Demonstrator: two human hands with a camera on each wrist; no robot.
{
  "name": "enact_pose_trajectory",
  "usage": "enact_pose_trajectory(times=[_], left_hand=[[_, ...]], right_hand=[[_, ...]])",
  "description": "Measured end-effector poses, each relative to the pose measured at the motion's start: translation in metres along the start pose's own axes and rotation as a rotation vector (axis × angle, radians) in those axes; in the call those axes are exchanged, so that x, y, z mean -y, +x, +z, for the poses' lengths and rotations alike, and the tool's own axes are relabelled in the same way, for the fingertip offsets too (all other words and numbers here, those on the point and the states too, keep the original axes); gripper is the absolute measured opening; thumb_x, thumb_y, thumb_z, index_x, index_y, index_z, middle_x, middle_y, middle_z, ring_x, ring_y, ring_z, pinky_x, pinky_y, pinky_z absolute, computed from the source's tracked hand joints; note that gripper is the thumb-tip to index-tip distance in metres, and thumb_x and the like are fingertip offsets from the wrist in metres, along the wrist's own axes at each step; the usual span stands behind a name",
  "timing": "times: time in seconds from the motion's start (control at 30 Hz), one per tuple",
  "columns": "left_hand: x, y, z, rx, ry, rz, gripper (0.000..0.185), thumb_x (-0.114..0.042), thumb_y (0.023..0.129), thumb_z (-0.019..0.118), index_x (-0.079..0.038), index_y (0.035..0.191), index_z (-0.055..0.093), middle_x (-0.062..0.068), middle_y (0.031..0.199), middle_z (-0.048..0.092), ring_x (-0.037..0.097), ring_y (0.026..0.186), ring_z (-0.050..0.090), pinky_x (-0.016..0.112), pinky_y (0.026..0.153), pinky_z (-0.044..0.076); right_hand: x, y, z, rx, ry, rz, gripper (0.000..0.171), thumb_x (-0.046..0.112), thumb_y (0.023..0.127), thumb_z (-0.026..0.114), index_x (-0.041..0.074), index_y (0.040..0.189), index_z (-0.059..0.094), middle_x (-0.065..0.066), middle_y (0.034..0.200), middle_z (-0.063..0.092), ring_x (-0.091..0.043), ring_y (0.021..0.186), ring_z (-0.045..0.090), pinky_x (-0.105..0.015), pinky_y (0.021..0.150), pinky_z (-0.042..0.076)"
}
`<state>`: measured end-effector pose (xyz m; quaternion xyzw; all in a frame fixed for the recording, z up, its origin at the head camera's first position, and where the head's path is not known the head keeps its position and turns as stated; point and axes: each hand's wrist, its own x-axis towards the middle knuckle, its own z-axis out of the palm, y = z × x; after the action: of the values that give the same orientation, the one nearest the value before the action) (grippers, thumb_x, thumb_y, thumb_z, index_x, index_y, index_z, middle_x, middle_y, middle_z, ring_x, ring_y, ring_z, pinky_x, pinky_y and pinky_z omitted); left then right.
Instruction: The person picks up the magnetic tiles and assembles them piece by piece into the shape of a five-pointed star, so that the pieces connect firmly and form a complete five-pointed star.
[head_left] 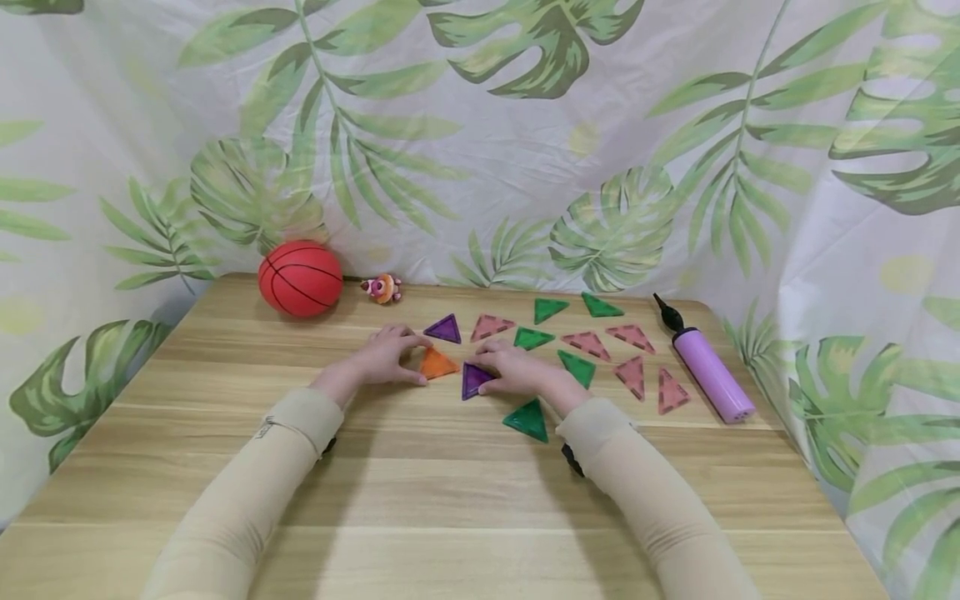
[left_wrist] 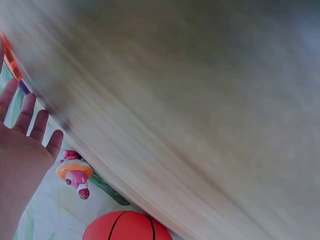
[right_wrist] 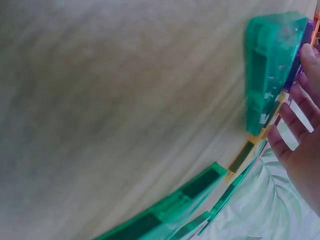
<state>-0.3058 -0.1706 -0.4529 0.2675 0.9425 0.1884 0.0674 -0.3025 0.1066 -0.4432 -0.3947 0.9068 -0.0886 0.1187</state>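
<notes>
Bare wood runs across the whole near half of the table, broken only by two sleeved forearms reaching in from the near edge. Triangle tiles crowd the middle and right toward the far edge: a dark green triangle lies nearest, beside the right hand, with pink triangles packed toward the purple pump near the right edge. A red ball and a small toy figure sit along the far edge, left of centre. The left edge strip below the ball lies open up to the left hand.
</notes>
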Motion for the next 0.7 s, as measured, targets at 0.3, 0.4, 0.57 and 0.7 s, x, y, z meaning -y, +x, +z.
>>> enact_pose_trajectory(times=[0.3,0.4,0.57,0.7], left_hand=[[0.009,-0.007,-0.002,0.037,-0.007,0.056,0.068,-0.045,0.077,0.075,-0.019,0.135,0.053,0.017,0.130,0.046,0.034,0.119,0.039,0.056,0.100,0.029],[0.009,-0.012,-0.003,0.054,-0.012,0.078,0.069,-0.045,0.077,0.074,-0.018,0.136,0.051,0.018,0.131,0.045,0.034,0.118,0.041,0.054,0.100,0.031],[0.007,-0.020,-0.002,0.076,-0.043,0.115,0.069,-0.044,0.077,0.073,-0.017,0.137,0.050,0.019,0.133,0.043,0.035,0.117,0.043,0.054,0.099,0.035],[0.005,-0.024,-0.001,0.089,-0.037,0.137,0.069,-0.043,0.078,0.073,-0.018,0.138,0.049,0.019,0.134,0.041,0.036,0.120,0.042,0.055,0.100,0.034]], right_hand=[[0.007,-0.003,0.000,-0.022,-0.008,-0.001,0.056,0.034,0.092,0.061,0.014,0.142,0.045,-0.013,0.140,0.043,-0.032,0.128,0.039,-0.046,0.106,0.033],[0.009,-0.004,0.000,-0.005,-0.009,0.020,0.056,0.035,0.093,0.059,0.016,0.143,0.043,-0.012,0.142,0.042,-0.032,0.129,0.037,-0.049,0.106,0.032],[0.012,-0.003,0.000,0.035,-0.003,0.065,0.056,0.035,0.093,0.058,0.024,0.145,0.039,-0.007,0.145,0.038,-0.032,0.133,0.032,-0.054,0.107,0.030],[0.015,-0.001,-0.002,0.041,-0.015,0.082,0.056,0.036,0.093,0.058,0.027,0.145,0.039,-0.005,0.146,0.038,-0.031,0.133,0.032,-0.055,0.106,0.030]])
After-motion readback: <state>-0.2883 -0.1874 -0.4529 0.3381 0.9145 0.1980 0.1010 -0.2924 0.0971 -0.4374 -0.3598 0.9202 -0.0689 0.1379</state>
